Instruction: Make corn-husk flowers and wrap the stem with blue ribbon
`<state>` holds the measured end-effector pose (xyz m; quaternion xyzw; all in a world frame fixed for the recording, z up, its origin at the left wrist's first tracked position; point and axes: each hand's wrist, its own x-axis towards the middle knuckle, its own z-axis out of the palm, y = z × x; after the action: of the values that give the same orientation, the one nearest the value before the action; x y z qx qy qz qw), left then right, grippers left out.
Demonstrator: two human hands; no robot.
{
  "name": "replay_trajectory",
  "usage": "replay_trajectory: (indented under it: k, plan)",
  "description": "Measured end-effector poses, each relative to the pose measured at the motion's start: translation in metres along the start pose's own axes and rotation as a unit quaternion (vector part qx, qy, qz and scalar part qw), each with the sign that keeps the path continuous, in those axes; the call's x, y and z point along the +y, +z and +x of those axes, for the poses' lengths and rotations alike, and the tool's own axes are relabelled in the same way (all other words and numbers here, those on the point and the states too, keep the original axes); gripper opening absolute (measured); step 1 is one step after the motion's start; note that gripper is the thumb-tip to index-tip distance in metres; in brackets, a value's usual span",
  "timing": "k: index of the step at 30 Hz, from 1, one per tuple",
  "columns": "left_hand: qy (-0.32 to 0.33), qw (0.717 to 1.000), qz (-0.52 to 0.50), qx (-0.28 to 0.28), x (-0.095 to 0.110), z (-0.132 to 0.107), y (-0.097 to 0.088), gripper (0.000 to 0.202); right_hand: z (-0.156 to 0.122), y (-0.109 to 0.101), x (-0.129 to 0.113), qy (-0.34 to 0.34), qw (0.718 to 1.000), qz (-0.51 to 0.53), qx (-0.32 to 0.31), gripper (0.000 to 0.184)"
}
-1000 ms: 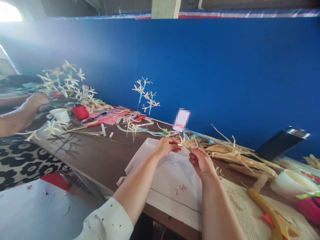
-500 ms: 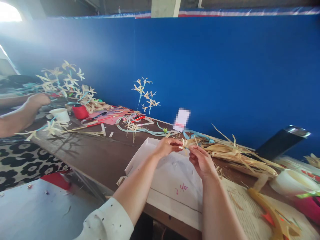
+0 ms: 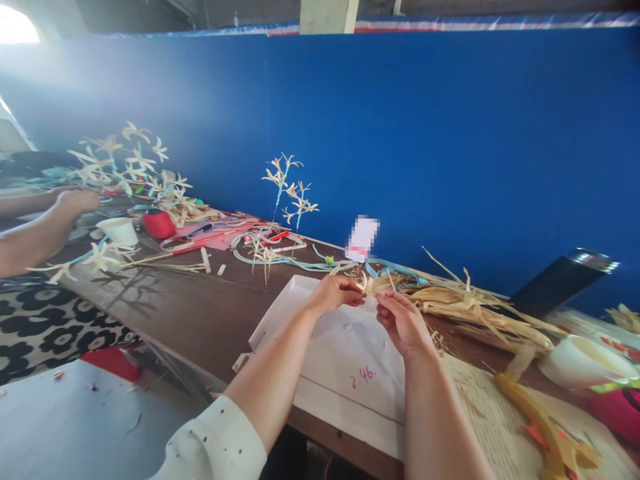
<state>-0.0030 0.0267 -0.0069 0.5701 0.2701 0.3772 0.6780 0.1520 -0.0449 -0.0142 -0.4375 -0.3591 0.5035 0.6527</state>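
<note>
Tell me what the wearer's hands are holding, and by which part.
A small pale flower: the left hand seems to pinch it at the petals, the right hand at the opposite end. Exact fingertip contact is too small to tell.

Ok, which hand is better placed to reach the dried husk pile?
Probably the right hand: it is closer to the husk pile than the left hand, though both hold the pale flower.

Head camera, worn by you | looks forward and down along your forearms | near your left hand and right hand, seen from behind and above | takes in the tabletop around them, the blue wall beyond.
</note>
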Motion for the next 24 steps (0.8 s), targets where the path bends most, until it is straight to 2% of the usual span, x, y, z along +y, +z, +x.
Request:
replay_trajectory:
  k: [7, 14, 24]
  plan:
    - [-0.025, 0.999, 0.012, -0.023, 0.0005, -0.0036, 0.0021, 0.038, -0.0005, 0.0017, 0.0000, -0.002, 1.000, 0.019, 0.003, 0.020]
    - [-0.041, 0.999, -0.008, -0.027, -0.0012, -0.0033, 0.0060, 0.041, -0.0009, 0.0051, -0.0018, -0.009, 1.000, 0.009, 0.015, 0.031]
    - [-0.043, 0.997, -0.042, -0.042, -0.0035, -0.0041, 0.0089, 0.043, 0.0002, 0.0066, -0.0020, -0.038, 0.999, 0.010, 0.028, 0.031]
